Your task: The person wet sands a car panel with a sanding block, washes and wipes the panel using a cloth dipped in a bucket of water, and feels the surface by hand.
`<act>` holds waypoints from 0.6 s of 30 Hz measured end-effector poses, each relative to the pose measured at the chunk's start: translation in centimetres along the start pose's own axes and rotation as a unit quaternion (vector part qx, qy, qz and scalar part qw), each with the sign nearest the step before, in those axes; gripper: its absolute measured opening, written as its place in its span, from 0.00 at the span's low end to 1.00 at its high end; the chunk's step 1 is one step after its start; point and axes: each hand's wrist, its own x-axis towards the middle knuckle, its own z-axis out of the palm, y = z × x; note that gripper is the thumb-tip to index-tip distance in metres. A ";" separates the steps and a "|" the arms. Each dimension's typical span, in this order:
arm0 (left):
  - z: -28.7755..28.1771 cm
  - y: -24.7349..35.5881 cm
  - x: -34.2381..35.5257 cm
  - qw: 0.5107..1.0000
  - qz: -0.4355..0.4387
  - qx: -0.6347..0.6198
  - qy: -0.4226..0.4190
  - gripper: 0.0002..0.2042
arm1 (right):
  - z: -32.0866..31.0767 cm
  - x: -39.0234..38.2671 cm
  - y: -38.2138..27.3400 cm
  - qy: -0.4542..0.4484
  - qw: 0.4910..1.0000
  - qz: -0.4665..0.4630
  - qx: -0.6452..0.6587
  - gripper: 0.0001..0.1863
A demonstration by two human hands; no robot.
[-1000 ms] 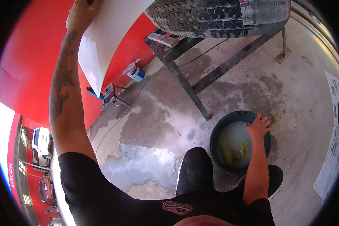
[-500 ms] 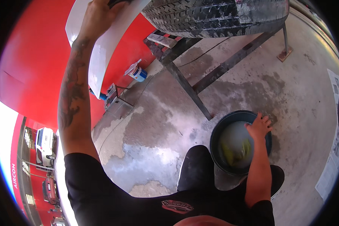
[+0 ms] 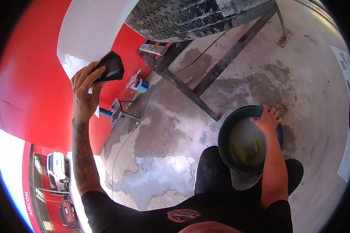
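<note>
Pinched in the fingers of my left hand (image 3: pixel 85 91) is a black, glossy, bent sheet that looks like wet sandpaper (image 3: pixel 112 68). It is beside the lower end of a white curved panel (image 3: pixel 87 29), perhaps a car body part. My right hand (image 3: pixel 267 121) hovers over the right rim of a dark bucket (image 3: pixel 223 145), fingers spread and holding nothing. Whether it touches the rim I cannot tell. Cloudy water (image 3: pixel 243 132) fills part of the bucket, and a yellow-green cloth-like thing (image 3: pixel 247 149) lies in it. The bucket stands by my knees.
A large tyre (image 3: pixel 175 19) rests on a dark metal stand (image 3: pixel 190 95) ahead. Near the red wall (image 3: pixel 31 77) are a blue-and-white pail (image 3: pixel 140 84) and a small metal stool (image 3: pixel 122 110). Wet patches (image 3: pixel 159 174) mark the concrete. Paper sheets (image 3: pixel 348 155) lie far right.
My left hand has come down and nearer from high on the white panel, bringing the black sheet into full view. The right hand stays over the bucket. The whole view has shifted slightly.
</note>
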 end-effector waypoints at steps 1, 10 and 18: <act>0.7 -0.1 3.2 1.000 0.009 0.019 -0.002 0.24 | 0.1 0.0 -0.1 0.004 1.000 -0.002 0.003 0.46; 2.9 2.5 19.1 0.995 0.070 -0.036 0.066 0.19 | 2.3 0.8 -0.1 0.123 0.992 0.008 0.021 0.39; 1.4 0.3 4.7 1.000 -0.005 0.028 0.010 0.24 | 0.3 0.7 0.0 0.020 0.999 0.013 0.022 0.41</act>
